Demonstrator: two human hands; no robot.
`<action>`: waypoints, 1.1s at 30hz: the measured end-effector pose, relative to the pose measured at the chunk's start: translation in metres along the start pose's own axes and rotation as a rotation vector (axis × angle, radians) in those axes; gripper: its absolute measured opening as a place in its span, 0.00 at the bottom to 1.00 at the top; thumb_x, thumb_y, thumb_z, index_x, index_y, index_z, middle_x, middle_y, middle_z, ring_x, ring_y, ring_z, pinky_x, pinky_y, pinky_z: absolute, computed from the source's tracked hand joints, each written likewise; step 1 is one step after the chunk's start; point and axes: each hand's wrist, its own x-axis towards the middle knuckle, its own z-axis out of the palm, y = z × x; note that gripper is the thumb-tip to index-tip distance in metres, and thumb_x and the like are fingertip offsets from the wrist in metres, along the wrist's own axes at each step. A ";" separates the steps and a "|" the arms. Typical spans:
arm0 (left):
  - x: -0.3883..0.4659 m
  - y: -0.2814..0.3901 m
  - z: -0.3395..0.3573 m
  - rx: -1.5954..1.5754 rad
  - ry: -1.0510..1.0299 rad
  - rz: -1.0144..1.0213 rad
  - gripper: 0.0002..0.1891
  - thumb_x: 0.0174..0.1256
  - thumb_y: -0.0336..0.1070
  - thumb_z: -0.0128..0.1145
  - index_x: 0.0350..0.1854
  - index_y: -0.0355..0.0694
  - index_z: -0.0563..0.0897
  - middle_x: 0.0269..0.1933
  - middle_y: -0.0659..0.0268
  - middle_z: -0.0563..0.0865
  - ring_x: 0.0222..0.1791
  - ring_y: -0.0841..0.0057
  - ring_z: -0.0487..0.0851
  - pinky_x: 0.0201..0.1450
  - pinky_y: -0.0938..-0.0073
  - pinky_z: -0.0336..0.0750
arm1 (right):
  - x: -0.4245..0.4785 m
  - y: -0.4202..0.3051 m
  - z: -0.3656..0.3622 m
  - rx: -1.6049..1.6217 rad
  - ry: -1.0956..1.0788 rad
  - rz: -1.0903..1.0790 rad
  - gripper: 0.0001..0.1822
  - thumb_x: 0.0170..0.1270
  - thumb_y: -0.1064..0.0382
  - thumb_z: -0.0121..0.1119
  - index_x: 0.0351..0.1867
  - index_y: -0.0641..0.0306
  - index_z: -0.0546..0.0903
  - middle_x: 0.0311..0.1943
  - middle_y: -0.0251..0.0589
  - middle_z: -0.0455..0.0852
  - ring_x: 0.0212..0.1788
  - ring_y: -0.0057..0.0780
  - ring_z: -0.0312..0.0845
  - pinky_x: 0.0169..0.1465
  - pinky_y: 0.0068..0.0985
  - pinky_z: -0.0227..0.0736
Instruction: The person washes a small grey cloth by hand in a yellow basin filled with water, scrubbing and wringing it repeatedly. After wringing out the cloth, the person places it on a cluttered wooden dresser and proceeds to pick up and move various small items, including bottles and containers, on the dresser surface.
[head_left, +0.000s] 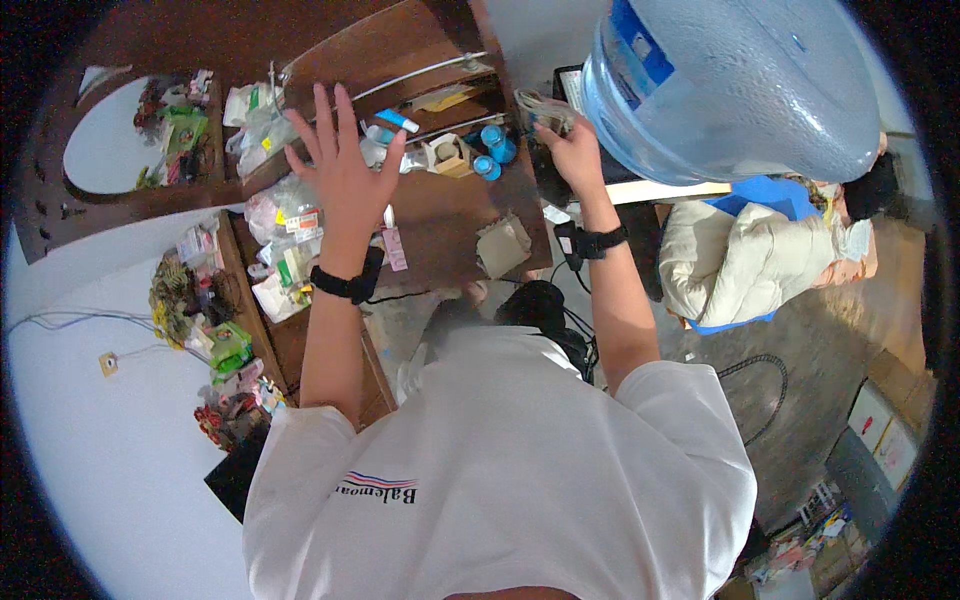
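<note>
My left hand (346, 176) is held over the brown wooden desk (442, 221) with its fingers spread and nothing in it. Below and beside it lie a blue-and-white tube (397, 121), a small open carton (450, 156) and plastic-wrapped packages (289, 206). My right hand (576, 154) is closed around a pale looped bundle (551, 112), perhaps coiled cord, past the desk's right edge. Two small blue bottles (498, 143) stand on the desk between my hands. A large blue water jug (735, 90) rises just right of my right hand.
A torn piece of cardboard (503, 245) lies near the desk's front edge. Folded cream bedding (739, 259) sits to the right. An oval mirror (112, 139) is at the far left, above a shelf with artificial plants (176, 289). A dark cable (780, 382) curves across the floor.
</note>
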 end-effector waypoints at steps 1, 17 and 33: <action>-0.003 -0.001 -0.001 -0.042 0.016 0.004 0.48 0.71 0.63 0.63 0.86 0.44 0.61 0.88 0.58 0.57 0.87 0.40 0.46 0.77 0.23 0.41 | -0.007 -0.005 -0.005 0.012 -0.049 0.014 0.21 0.66 0.71 0.68 0.61 0.67 0.85 0.50 0.46 0.94 0.53 0.35 0.89 0.60 0.31 0.79; -0.092 -0.109 -0.024 -0.625 0.064 -0.027 0.39 0.69 0.36 0.70 0.80 0.34 0.68 0.79 0.48 0.73 0.82 0.44 0.64 0.82 0.50 0.60 | -0.120 -0.069 0.000 -0.010 -0.051 0.283 0.20 0.68 0.74 0.67 0.61 0.70 0.84 0.52 0.40 0.92 0.50 0.25 0.86 0.58 0.26 0.79; -0.178 -0.226 -0.023 -0.890 -0.035 -0.154 0.30 0.72 0.34 0.67 0.74 0.35 0.75 0.70 0.45 0.82 0.70 0.47 0.80 0.72 0.54 0.74 | -0.173 -0.140 0.126 -0.195 -0.096 0.234 0.13 0.67 0.73 0.68 0.52 0.67 0.85 0.41 0.30 0.90 0.42 0.18 0.82 0.47 0.23 0.79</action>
